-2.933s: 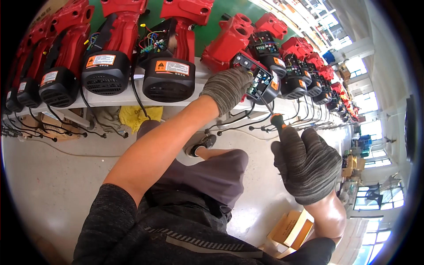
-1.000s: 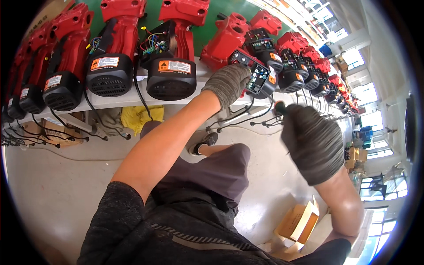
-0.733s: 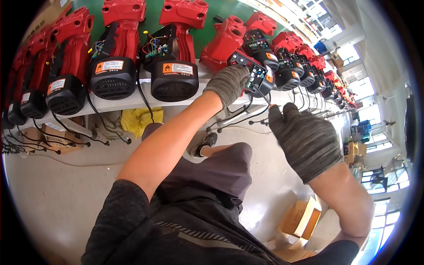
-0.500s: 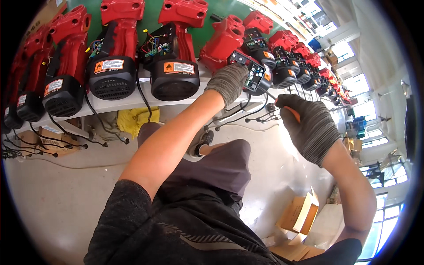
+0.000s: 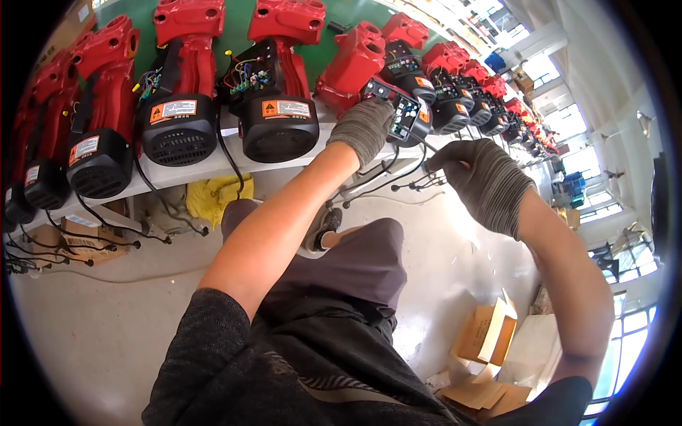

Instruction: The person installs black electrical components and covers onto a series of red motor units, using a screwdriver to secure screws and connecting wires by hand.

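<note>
Grey striped work gloves cover both hands. My left hand point(image 5: 364, 129) is closed around the near side of an open black terminal box point(image 5: 402, 116), which shows a circuit board with small parts. This box sits on a red and black motor pump point(image 5: 353, 62) at the bench edge. To its right, my right hand point(image 5: 479, 181) is closed around a screwdriver, whose thin shaft point(image 5: 428, 145) points up-left at the box's lower corner. The glove hides the screwdriver's handle now; the earlier picture shows it orange. Where the tip touches cannot be made out.
Similar pumps point(image 5: 280, 117) line the green-topped bench on both sides, several with wiring exposed. Black power cords point(image 5: 153, 186) with plugs hang off the edge. Below lie a yellow bag point(image 5: 217, 196) and a carton point(image 5: 96, 240). An open cardboard box point(image 5: 489, 334) stands at lower right.
My right hand has shifted slightly up and left and turned, so the orange handle no longer shows. My left hand keeps its hold on the box. The whole view has shifted a little.
</note>
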